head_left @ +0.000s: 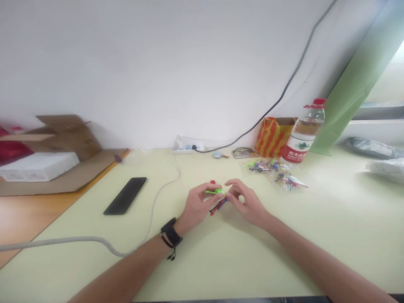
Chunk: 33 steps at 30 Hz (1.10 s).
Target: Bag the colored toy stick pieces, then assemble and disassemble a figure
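Between its thumb and fingers, my left hand [199,203] grips a small bright green plastic piece [217,191] with a thin pointed stem. My right hand [248,203] is close on the other side, thumb and fingers curled towards the green piece; whatever its fingertips pinch is too small to make out. Below and between the hands are thin red, blue and black plastic sticks [217,207], lying at a slant. A small red round piece [212,182] shows just behind my left fingers.
Clear bags of small coloured plastic parts [288,181] lie to the right, before a water bottle [301,136] and a striped bag [272,136]. A black phone [125,196] and a pale cable [153,210] lie left. A power strip [187,147] stands by the wall.
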Tool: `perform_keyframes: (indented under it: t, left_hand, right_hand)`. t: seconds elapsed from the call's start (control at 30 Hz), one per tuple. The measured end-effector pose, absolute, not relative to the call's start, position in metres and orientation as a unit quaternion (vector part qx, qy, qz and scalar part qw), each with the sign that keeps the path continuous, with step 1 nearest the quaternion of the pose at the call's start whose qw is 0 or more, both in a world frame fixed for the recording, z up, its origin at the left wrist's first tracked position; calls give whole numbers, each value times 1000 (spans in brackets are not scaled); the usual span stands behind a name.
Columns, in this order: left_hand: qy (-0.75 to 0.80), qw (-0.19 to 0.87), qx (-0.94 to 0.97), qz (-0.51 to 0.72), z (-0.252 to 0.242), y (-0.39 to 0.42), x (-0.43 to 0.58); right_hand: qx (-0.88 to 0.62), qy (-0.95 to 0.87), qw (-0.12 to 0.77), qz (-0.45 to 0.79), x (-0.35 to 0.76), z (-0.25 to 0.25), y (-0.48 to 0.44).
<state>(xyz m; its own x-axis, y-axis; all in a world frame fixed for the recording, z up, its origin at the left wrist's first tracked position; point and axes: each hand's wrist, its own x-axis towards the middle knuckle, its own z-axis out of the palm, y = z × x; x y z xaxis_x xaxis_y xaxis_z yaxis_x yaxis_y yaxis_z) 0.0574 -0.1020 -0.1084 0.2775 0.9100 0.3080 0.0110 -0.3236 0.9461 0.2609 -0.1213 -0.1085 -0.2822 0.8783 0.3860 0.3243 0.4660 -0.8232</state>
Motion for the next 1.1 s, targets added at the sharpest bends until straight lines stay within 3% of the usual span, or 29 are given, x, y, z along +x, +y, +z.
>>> perform_keyframes:
  t: [0.4, 0.67, 0.9, 1.0, 1.1]
  left_hand:
    - [356, 444, 681, 461, -94, -105, 56]
    - [284, 552, 653, 434, -89, -105, 54]
    - [315, 560, 609, 465, -99, -95, 52]
    - [317, 554, 612, 466, -103, -92, 51]
    - [320, 550, 613, 469, -103, -92, 51]
  right_hand:
    - [-391, -718, 457, 352, 260, -107, -121]
    - [-379, -678, 484, 403, 263, -104, -117]
    - [-423, -716, 498, 247, 271, -99, -114]
    - [-421, -735, 465, 259, 271, -95, -118]
    - [-404, -720, 489, 282, 269, -95, -122]
